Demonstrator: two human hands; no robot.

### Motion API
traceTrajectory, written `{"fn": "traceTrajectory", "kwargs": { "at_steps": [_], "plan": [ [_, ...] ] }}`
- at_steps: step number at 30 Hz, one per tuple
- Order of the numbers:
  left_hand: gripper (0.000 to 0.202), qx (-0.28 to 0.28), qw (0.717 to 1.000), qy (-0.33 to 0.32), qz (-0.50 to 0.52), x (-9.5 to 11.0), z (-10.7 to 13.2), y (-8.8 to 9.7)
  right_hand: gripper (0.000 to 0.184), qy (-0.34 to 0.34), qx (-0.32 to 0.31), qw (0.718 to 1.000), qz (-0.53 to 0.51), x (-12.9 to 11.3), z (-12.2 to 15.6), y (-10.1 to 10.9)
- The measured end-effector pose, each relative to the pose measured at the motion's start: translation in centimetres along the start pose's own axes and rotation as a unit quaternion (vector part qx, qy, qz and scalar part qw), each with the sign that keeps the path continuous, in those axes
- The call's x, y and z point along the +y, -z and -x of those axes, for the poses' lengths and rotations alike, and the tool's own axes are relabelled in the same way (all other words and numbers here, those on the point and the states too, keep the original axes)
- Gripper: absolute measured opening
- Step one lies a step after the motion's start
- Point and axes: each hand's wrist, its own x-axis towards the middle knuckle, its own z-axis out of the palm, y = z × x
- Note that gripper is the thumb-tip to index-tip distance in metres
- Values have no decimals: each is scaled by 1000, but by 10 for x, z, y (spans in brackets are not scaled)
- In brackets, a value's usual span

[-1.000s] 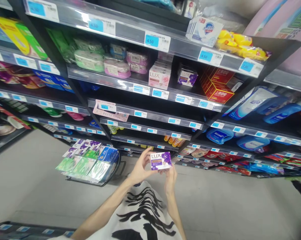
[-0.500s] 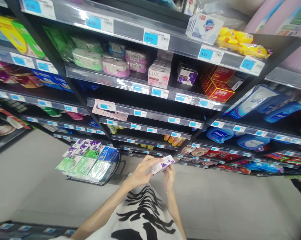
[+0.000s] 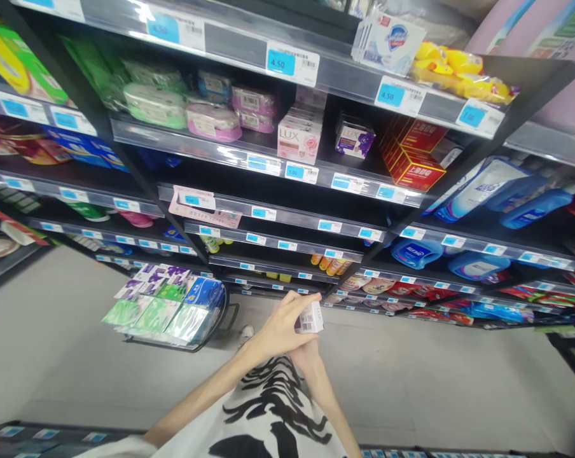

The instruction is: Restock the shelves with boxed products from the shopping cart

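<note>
Pinching a LUX soap box between thumb and fingers, the left hand holds it beside the right hand, whose hidden fingers leave its grip unclear. Pink LUX boxes stand on a shelf beyond the hands; packets lie to their left.

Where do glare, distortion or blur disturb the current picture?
Head view: glare whitens spots along the upper shelf edge; the black shelf uprights splay outward toward the top, suggesting a wide lens; the held box looks soft, its smallest print unreadable; the lower-right corner is dark.
</note>
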Motion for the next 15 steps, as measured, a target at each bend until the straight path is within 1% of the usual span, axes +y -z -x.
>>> {"fn": "traceTrajectory", "kwargs": {
  "at_steps": [2, 5, 8, 9, 11, 13, 15],
  "plan": [
    [81, -1, 1000, 2, 3, -1, 0, 0, 49, 1, -4, 1000, 10, 1, -1, 0],
    [76, 6, 1000, -14, 13, -6, 4, 3, 50, -8, 6, 1000, 23, -1, -3, 7],
    [70, 12, 999, -40, 19, -10, 7, 13, 51, -35, 26, 998, 53, -18, -8, 20],
    [68, 18, 999, -46, 17, -10, 8, 18, 52, -34, 27, 997, 71, -28, -11, 25],
    [69, 39, 998, -43, 13, -10, 10, 29, 51, -12, -2, 993, 117, -56, -18, 31],
    [71, 61, 998, -28, 12, -11, 12, 40, 51, 6, -76, 981, 181, -90, -26, 31],
    [69, 84, 996, -23, 10, -15, 15, 46, 53, -12, -162, 951, 261, -125, -33, 22]
  ]
}}
